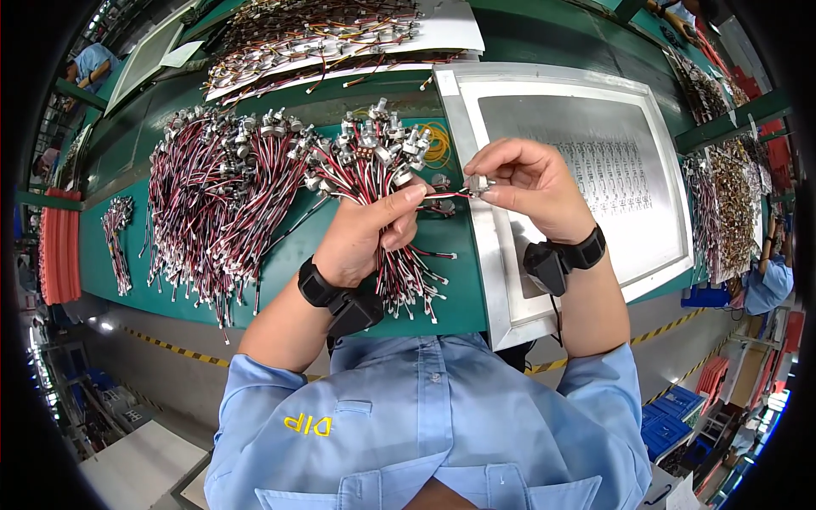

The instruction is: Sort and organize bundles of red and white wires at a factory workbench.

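My left hand (361, 238) is closed around a thick bundle of wired potentiometers (374, 144). Their metal bodies and shafts stick up above the fist, and the red, black and white leads with small white plugs hang below it. Between the thumb and fingers of my right hand (544, 191) is one potentiometer (478, 183), pinched at its metal body. Its leads stretch left toward my left hand's fingertips. Just behind these leads, a few loose potentiometers (440, 182) lie on the green table, partly hidden.
A large pile of wired potentiometers (225, 178) covers the table to the left, with a small bunch (117, 242) beyond it. A metal-framed panel (586, 255) lies under my right hand. Yellow wire (438, 144) sits coiled behind. More wired parts (323, 38) rest on a white sheet.
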A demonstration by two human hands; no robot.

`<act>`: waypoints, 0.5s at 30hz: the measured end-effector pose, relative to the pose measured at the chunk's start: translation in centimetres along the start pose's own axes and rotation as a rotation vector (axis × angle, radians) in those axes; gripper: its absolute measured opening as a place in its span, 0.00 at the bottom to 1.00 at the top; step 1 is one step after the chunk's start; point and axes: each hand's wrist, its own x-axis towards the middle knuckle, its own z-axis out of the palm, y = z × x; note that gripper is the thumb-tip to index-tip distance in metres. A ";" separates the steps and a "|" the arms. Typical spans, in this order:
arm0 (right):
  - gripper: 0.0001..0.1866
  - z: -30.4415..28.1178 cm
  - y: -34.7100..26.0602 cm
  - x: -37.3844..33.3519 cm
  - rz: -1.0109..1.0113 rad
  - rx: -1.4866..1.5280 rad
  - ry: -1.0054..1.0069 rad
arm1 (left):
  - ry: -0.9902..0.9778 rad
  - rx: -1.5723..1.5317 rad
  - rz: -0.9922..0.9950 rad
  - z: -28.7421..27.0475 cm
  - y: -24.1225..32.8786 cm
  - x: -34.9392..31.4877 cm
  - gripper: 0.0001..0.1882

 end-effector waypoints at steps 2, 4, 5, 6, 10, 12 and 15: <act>0.12 -0.1 -0.1 0.0 -0.015 -0.013 -0.018 | 0.002 -0.025 0.001 0.3 0.3 0.0 0.11; 0.12 -0.2 -0.1 0.0 -0.048 -0.040 -0.056 | 0.005 -0.039 0.001 0.5 0.4 0.0 0.11; 0.12 -0.3 -0.1 0.0 -0.048 -0.040 -0.057 | 0.012 -0.047 0.015 0.5 0.4 0.0 0.11; 0.13 -0.4 -0.2 0.0 -0.061 -0.062 -0.071 | 0.019 -0.055 0.029 0.5 0.4 0.0 0.11; 0.13 -0.7 -1.1 -0.2 0.030 -0.144 -0.143 | 0.035 -0.041 0.053 0.5 0.3 0.0 0.13; 0.13 -1.0 -1.9 -0.2 0.268 -0.225 -0.213 | 0.056 -0.037 0.060 0.1 0.4 -0.1 0.14; 0.14 -1.3 -2.3 -0.5 0.245 -0.461 -0.206 | -0.021 0.059 -0.009 0.5 0.6 0.0 0.15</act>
